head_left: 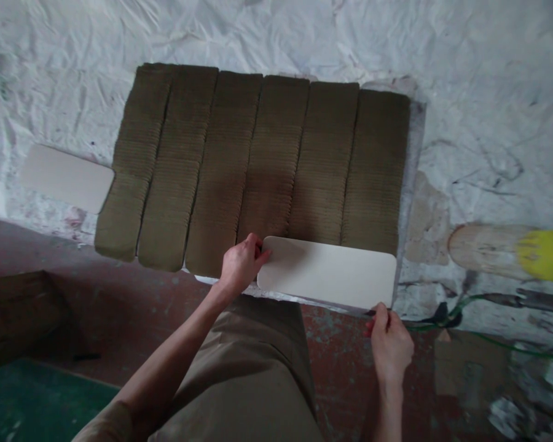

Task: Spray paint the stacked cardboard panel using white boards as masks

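Observation:
A pale rounded rectangular board [329, 271] lies across the near ends of several rows of stacked olive-brown pieces [258, 166]. My left hand [242, 264] pinches the board's left end, fingers closed on its edge. At the board's lower right corner, my right hand [389, 344] grips the edge with curled fingers. The rows run side by side on a white crumpled sheet [465, 92].
A second pale board [67, 177] lies to the left of the rows. At the right sit a round wooden piece [482, 248], a yellow object [546, 253] and a green cord [488, 341]. Red worn floor and my bent knee fill the foreground.

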`<state>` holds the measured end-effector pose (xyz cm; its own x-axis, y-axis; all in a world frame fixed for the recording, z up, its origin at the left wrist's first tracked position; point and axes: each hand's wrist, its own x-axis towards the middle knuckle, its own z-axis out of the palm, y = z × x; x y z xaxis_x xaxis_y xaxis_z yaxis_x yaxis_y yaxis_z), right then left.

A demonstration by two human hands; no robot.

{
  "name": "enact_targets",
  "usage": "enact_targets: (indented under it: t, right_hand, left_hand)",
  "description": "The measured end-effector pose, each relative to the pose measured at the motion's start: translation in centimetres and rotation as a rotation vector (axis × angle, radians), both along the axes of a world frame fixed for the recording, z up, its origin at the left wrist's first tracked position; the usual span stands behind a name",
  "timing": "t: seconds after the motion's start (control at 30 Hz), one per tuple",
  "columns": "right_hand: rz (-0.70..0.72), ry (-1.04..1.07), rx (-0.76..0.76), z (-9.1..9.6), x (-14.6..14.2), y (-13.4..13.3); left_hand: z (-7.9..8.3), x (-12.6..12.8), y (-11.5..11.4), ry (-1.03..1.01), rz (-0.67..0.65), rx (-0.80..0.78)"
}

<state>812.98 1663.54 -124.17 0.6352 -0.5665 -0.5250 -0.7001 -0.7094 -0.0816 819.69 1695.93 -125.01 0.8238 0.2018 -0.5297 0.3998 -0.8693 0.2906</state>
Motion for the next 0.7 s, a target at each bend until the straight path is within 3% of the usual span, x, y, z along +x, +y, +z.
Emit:
enact_targets:
  t: [0.23,0.7]
  right_hand:
    - [0.041,-0.035,-0.038,-0.3,0.0,-0.2]
    - [-0.033,-0.150,0.134,-1.0,-0.7,-2.0]
  left_hand:
    - [0.0,-0.1,-0.5,0.023,-0.042,0.084]
    - [-0.5,-0.3,-0.1,-0.037,-0.031,-0.081]
